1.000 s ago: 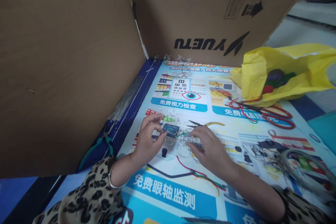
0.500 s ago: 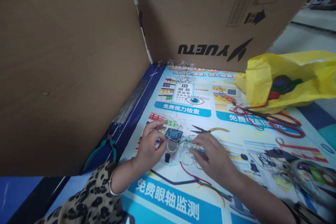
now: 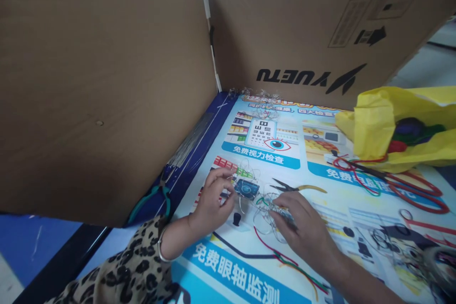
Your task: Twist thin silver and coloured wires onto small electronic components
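So, L hand (image 3: 213, 199) & R hand (image 3: 297, 216) fingertips pinched on thin wire (image 3: 265, 203); cardbd (image 3: 292, 23) behind reads "YUETU", upside-down.

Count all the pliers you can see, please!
2. The teal-handled pliers lie by the left cardboard panel; the yellow-handled pliers lie just beyond the right hand, which may hide part of them. More could be hidden.

2 cardboard panels (image 3: 107, 80) stand upright (the right's lettering (image 3: 305, 77) inverted), with red-handled scissors (image 3: 378, 171) just beside a yellow bag (image 3: 374, 126).
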Tool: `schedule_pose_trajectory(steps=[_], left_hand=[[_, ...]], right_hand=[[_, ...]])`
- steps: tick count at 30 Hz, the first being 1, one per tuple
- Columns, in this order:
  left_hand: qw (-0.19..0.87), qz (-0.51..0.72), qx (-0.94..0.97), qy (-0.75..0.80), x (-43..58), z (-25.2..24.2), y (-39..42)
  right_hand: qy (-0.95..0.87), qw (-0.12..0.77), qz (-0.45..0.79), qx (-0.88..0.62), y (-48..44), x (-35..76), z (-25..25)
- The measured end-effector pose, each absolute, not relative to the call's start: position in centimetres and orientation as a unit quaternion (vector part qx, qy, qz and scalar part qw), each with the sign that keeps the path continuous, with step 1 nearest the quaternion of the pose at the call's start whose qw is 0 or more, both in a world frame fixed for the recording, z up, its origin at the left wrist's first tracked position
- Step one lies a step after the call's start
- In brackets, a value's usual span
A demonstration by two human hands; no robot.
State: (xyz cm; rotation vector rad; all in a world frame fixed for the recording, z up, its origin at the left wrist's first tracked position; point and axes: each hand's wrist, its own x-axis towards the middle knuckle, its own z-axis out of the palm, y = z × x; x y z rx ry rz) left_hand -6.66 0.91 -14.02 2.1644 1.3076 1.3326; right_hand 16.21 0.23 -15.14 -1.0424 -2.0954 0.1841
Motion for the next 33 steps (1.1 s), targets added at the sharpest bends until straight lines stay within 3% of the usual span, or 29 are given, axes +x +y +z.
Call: schedule_pose_trajectory(steps=[15, 25, 33], left_hand=[[0.392, 0.559, 0.574, 0.452, -6.95, -14.32, 1.27], [0.432, 0.541, 0.518, 0.501, -6.68, -14.0, 1.48], [0.371, 0.548, 0.565, 0.493, -6.84, -13.94, 1.22]], right_hand=[[-0.836, 0.369, 0.063, -0.401, 0.34, 16.31, -15.32], [-0.838, 0.358, 0.061, -0.407, 0.26, 16.29, -15.12], [-0.84, 0.36, 0.049, -0.404, 0.42, 16.11, -15.11]])
